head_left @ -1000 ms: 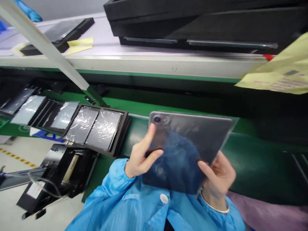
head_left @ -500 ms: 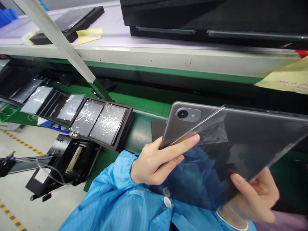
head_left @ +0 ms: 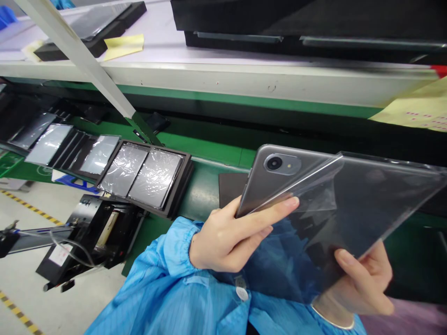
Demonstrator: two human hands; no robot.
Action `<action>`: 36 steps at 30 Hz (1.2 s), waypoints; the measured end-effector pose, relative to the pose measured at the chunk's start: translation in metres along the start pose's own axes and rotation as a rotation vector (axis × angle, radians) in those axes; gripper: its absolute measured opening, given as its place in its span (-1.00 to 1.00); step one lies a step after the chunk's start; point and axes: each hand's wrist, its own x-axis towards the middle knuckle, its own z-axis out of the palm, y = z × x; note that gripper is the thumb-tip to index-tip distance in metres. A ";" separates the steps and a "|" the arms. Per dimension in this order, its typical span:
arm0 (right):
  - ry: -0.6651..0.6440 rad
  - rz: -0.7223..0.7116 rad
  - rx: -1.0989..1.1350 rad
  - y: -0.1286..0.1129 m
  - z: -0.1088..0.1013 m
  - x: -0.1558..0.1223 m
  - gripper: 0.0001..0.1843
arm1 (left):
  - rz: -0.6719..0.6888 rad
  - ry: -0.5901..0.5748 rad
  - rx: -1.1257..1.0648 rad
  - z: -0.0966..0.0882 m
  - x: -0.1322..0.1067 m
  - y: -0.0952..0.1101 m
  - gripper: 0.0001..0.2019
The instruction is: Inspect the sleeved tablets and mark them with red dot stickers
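A dark grey tablet (head_left: 377,186) is held up before my chest, tilted, its back and camera bump facing me. Clear plastic film (head_left: 316,184) lies over most of the back, with its corner folded over diagonally near the camera. My left hand (head_left: 237,232) grips the tablet's left edge, two fingers lying across the back by the film's fold; the thumb is hidden. At the lower right edge my right hand (head_left: 366,279) pinches the tablet, thumb on the film-covered back and the other fingers behind.
To the left, a black foam tray (head_left: 171,200) holds two film-wrapped tablets on the green bench (head_left: 204,186). More wrapped panels (head_left: 99,153) stand beyond it. A slanted white post (head_left: 80,56) rises before the shelf (head_left: 209,77). A black machine (head_left: 101,232) stands lower left.
The tablet has shifted slightly right at its camera end, and my right hand has moved a little left in view. Both hands keep their grip, and the film's fold looks much the same.
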 end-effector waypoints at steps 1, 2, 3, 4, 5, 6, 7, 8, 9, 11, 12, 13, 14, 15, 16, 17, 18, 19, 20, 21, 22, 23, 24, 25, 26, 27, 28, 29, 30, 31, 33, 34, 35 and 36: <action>0.003 0.000 0.000 0.001 -0.001 0.000 -0.91 | -0.007 -0.002 0.000 0.000 0.000 0.000 -0.43; 0.006 0.001 0.004 0.001 -0.001 0.000 -0.89 | -0.011 -0.004 0.001 0.000 0.000 0.000 -0.43; 0.010 -0.001 0.010 0.002 -0.001 0.000 -0.88 | -0.015 -0.007 0.003 0.000 0.000 0.001 -0.43; 0.015 -0.003 0.014 0.002 -0.001 0.000 -0.88 | -0.018 -0.009 0.006 0.000 0.000 0.001 -0.42; 0.018 -0.006 0.014 0.002 -0.001 0.000 -0.88 | -0.018 -0.013 0.010 0.000 0.000 0.002 -0.42; 0.019 -0.007 0.015 0.002 -0.001 0.000 -0.89 | -0.020 -0.017 0.013 0.000 0.000 0.002 -0.42; 0.022 -0.004 0.015 0.001 -0.001 0.000 -0.90 | -0.021 -0.022 0.016 0.000 0.001 0.003 -0.43; 0.024 0.001 0.016 0.000 0.000 0.000 -0.91 | -0.020 -0.026 0.019 -0.001 0.001 0.004 -0.43; 0.026 0.002 0.017 -0.001 0.000 -0.001 -0.92 | -0.021 -0.030 0.022 -0.001 0.001 0.004 -0.43; 0.027 -0.003 0.020 -0.003 0.001 -0.002 -0.91 | -0.026 -0.036 0.026 -0.001 0.002 0.005 -0.44; 0.027 -0.009 0.016 -0.004 0.001 -0.002 -0.90 | -0.029 -0.034 0.027 -0.002 0.002 0.006 -0.45; 0.029 -0.018 0.011 -0.004 0.001 -0.002 -0.89 | -0.033 -0.033 0.027 -0.002 0.002 0.006 -0.45; 0.030 -0.024 0.006 -0.004 0.001 -0.002 -0.88 | -0.036 -0.030 0.027 -0.001 0.002 0.006 -0.46; 0.040 -0.024 0.002 -0.004 0.001 -0.002 -0.87 | -0.033 -0.029 0.028 -0.001 0.002 0.006 -0.46; 0.048 -0.021 0.000 -0.004 0.001 -0.002 -0.87 | -0.023 -0.029 0.035 -0.001 0.001 0.006 -0.47; 0.055 -0.020 0.005 -0.004 0.001 -0.002 -0.88 | -0.012 -0.029 0.054 0.000 0.001 0.006 -0.48; 0.060 -0.013 0.012 -0.004 0.001 -0.002 -0.89 | 0.001 -0.021 0.090 0.001 0.002 0.005 -0.48; 0.061 0.000 0.019 -0.003 0.001 -0.002 -0.88 | 0.015 -0.008 0.142 0.001 0.002 0.003 -0.49; 0.063 0.014 0.026 -0.003 0.001 -0.003 -0.86 | 0.029 0.013 0.205 0.002 0.002 0.001 -0.51; 0.068 0.026 0.032 -0.003 0.001 -0.003 -0.83 | 0.047 0.041 0.268 0.002 0.003 -0.001 -0.54; 0.074 0.039 0.038 -0.002 0.001 -0.003 -0.80 | 0.072 0.071 0.323 0.002 0.004 -0.003 -0.57; 0.083 0.050 0.043 -0.001 0.001 -0.003 -0.78 | 0.102 0.096 0.363 0.001 0.005 -0.006 -0.59; 0.089 0.054 0.047 0.000 0.002 -0.003 -0.78 | 0.130 0.108 0.385 0.000 0.006 -0.007 -0.61; 0.092 0.047 0.054 0.001 0.002 -0.002 -0.80 | 0.153 0.106 0.397 -0.001 0.008 -0.009 -0.62; 0.092 0.041 0.058 0.002 0.001 -0.002 -0.82 | 0.173 0.094 0.401 -0.003 0.010 -0.010 -0.63; 0.096 0.036 0.062 0.002 0.001 -0.001 -0.83 | 0.186 0.070 0.402 -0.005 0.012 -0.010 -0.62; 0.098 0.033 0.060 0.003 0.000 0.000 -0.83 | 0.200 0.040 0.401 -0.006 0.015 -0.010 -0.61; 0.101 0.033 0.057 0.003 0.000 0.000 -0.81 | 0.226 0.009 0.395 -0.008 0.017 -0.010 -0.60; 0.101 0.036 0.055 0.003 -0.001 0.000 -0.81 | 0.253 -0.018 0.387 -0.009 0.020 -0.010 -0.59; 0.098 0.039 0.056 0.003 -0.001 0.000 -0.80 | 0.270 -0.039 0.378 -0.009 0.022 -0.009 -0.59; 0.092 0.039 0.060 0.002 -0.001 -0.001 -0.80 | 0.283 -0.057 0.370 -0.009 0.025 -0.008 -0.58; 0.091 0.043 0.064 0.002 -0.001 -0.001 -0.79 | 0.282 -0.052 0.370 -0.009 0.026 -0.008 -0.58; 0.094 0.046 0.067 0.002 -0.001 -0.002 -0.77 | 0.275 -0.043 0.372 -0.008 0.026 -0.007 -0.58; 0.095 0.051 0.066 0.001 -0.001 -0.003 -0.75 | 0.264 -0.035 0.372 -0.007 0.025 -0.006 -0.58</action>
